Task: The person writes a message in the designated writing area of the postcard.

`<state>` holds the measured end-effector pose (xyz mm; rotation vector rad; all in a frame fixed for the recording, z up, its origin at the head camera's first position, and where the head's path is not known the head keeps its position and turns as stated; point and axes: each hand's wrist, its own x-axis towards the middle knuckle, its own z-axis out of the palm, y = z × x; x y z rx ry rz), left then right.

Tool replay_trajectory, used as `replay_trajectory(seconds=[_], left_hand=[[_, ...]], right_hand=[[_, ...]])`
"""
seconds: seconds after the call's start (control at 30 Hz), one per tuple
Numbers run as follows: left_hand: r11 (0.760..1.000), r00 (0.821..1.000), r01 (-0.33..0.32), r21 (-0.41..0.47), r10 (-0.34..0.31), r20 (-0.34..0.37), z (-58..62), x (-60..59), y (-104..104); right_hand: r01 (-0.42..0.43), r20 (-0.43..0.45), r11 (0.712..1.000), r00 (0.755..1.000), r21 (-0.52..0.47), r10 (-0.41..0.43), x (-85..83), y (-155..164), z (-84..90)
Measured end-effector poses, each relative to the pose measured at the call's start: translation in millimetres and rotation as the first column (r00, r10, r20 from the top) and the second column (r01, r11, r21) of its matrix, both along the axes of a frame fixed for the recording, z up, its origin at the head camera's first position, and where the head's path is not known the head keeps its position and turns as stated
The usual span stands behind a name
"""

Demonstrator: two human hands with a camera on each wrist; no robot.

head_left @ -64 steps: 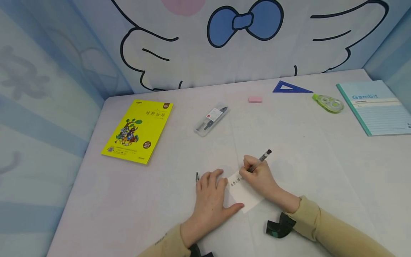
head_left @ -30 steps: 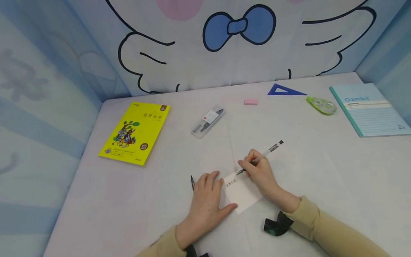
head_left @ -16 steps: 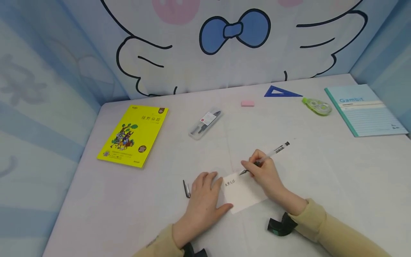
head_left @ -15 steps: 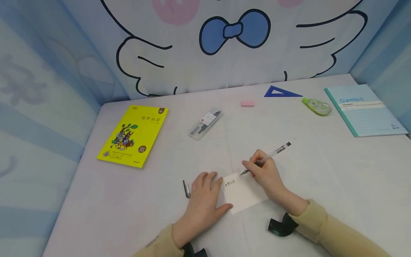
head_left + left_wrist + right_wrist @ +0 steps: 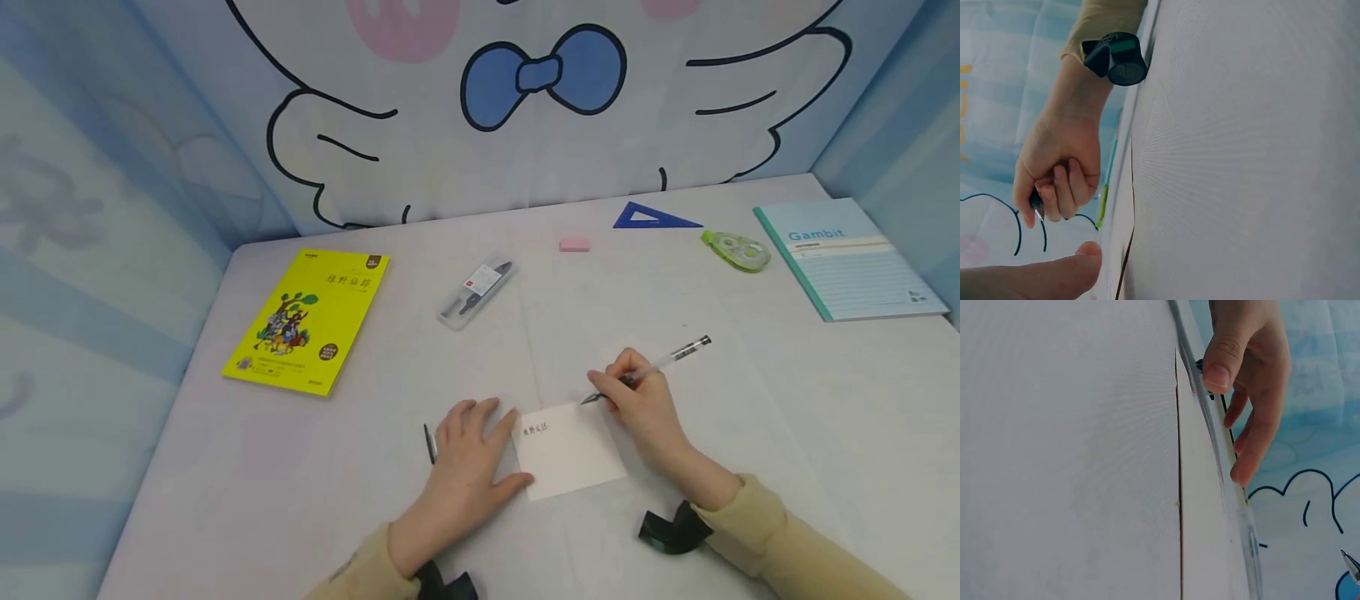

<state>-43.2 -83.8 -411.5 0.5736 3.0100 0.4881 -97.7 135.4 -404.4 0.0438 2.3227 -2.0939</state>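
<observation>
Tabletop [image 5: 750,400] holds "Gambit" notebook [image 5: 847,258]; right hand [image 5: 645,400] grasps pen [image 5: 660,364], left hand [image 5: 465,475] flat, released.

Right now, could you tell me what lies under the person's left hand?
The left hand rests flat on the table, its thumb pressing the left edge of the white card. The pen cap lies beside its fingers. Anything beneath the palm is hidden.

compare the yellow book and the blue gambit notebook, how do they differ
The yellow book has a bright illustrated cover and lies at the table's far left. The Gambit notebook is pale blue with ruled lines and a teal spine, at the far right. They tilt opposite ways. Both lie flat, closed and untouched by either hand.
</observation>
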Motion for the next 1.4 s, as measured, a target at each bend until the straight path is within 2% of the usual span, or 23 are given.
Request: replay_trajectory(seconds=[0.13, 0.27, 0.37, 0.47, 0.6, 0.77, 1.1, 1.4], left_hand=[[0.998, 0.999, -0.045, 0.038, 0.045, -0.020, 3.6, -1.8, -6], [0.988, 0.990, -0.133, 0.075, 0.136, -0.029, 8.4, -4.1, -19], [0.975, 0.978, -0.207, 0.082, 0.209, -0.024, 10.3, -5.3, -29], [0.960, 0.963, -0.270, 0.072, 0.270, 0.012, 10.9, -5.4, -39], [0.945, 0.943, -0.326, 0.014, 0.324, 0.072, 12.0, -5.4, -49], [0.938, 0.934, -0.346, -0.032, 0.347, 0.086, 11.3, -3.7, -54], [0.924, 0.920, -0.381, -0.032, 0.382, 0.090, 10.9, 0.3, -56], [0.940, 0.940, -0.341, 0.028, 0.341, 0.008, 10.1, 2.4, -56]], right_hand=[[0.014, 0.006, 1.000, 1.000, -0.024, -0.014, 1.3, 2, 1.1], [0.030, 0.018, 0.997, 0.999, -0.064, -0.029, 2.4, 4, 4.2], [0.031, 0.021, 0.996, 0.999, -0.080, -0.029, 3.2, 6, 5.3], [0.027, 0.016, 0.995, 1.000, -0.092, -0.025, 4.3, 8, 5.2], [0.019, 0.005, 0.993, 1.000, -0.113, -0.019, 5.7, 10, 4.8], [0.020, 0.003, 0.992, 1.000, -0.128, -0.020, 7.7, 13, 4.5], [0.016, 0.005, 0.987, 1.000, -0.163, -0.015, 11.0, 19, 3.0], [0.025, 0.014, 0.984, 1.000, -0.179, -0.023, 11.7, 21, 1.8]])
